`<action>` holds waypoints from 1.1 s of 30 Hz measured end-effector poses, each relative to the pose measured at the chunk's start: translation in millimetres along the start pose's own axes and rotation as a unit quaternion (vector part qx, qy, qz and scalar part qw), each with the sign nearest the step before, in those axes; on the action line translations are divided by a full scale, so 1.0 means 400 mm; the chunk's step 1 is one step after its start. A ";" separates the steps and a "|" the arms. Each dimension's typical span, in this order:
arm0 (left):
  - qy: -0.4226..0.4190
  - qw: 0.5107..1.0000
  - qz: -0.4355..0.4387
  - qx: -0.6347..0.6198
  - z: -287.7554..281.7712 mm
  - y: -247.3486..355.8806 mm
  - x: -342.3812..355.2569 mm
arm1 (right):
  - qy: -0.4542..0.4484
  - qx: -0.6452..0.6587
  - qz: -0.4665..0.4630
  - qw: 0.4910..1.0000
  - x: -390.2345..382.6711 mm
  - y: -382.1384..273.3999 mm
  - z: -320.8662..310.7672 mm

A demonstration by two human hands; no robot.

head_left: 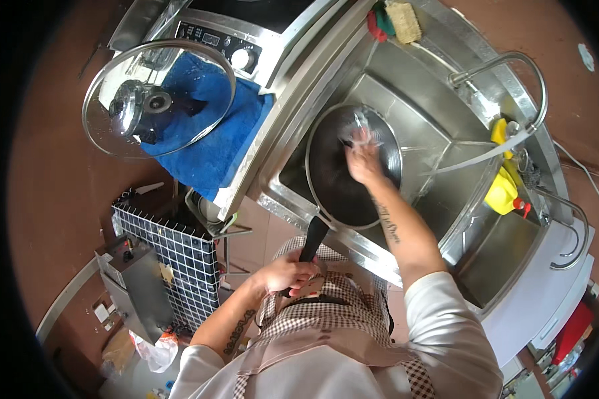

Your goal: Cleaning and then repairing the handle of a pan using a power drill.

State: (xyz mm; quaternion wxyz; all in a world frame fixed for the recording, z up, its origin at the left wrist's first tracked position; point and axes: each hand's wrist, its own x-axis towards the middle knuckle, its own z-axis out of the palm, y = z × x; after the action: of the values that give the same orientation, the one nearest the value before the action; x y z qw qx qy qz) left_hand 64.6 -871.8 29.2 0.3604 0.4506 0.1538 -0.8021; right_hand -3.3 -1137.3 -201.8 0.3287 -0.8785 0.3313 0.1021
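A large dark frying pan (343, 176) with a pale metal rim lies tilted in the steel sink (419, 110). Its long black handle (315, 239) sticks out over the sink's front edge toward me. My left hand (289, 272) is wrapped round that handle. Inside the pan, toward its far side, my right hand (364, 159) presses at the surface. Its fingers are closed round a whitish, shiny wad (361, 131), smeared by motion, whose kind I cannot make out.
A curved faucet (539, 86) with a pale hose (479, 157) reaches over the sink from the right. Yellow bottles (502, 193) stand along its right edge, a sponge (404, 23) at the back. Left are a glass lid (196, 133) on a blue towel (226, 159) and a wire rack (173, 256).
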 end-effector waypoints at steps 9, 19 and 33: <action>-0.012 0.999 0.012 -0.028 -0.054 0.005 -0.021 | -0.030 -0.125 0.003 0.992 -0.157 0.052 0.007; 0.034 0.999 -0.015 0.009 -0.046 0.034 -0.007 | 0.040 0.366 -0.078 0.927 -0.240 -0.304 -0.006; 0.054 0.984 0.051 0.165 0.015 0.001 -0.017 | 0.191 -0.002 -0.362 0.913 0.125 -0.158 -0.224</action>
State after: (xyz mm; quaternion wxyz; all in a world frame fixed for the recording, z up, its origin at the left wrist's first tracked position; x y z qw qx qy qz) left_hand 63.6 -872.7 38.3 0.3130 0.5536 0.0152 -0.7716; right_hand 72.2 -1185.2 -121.3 0.2720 -0.9415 0.0474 -0.1932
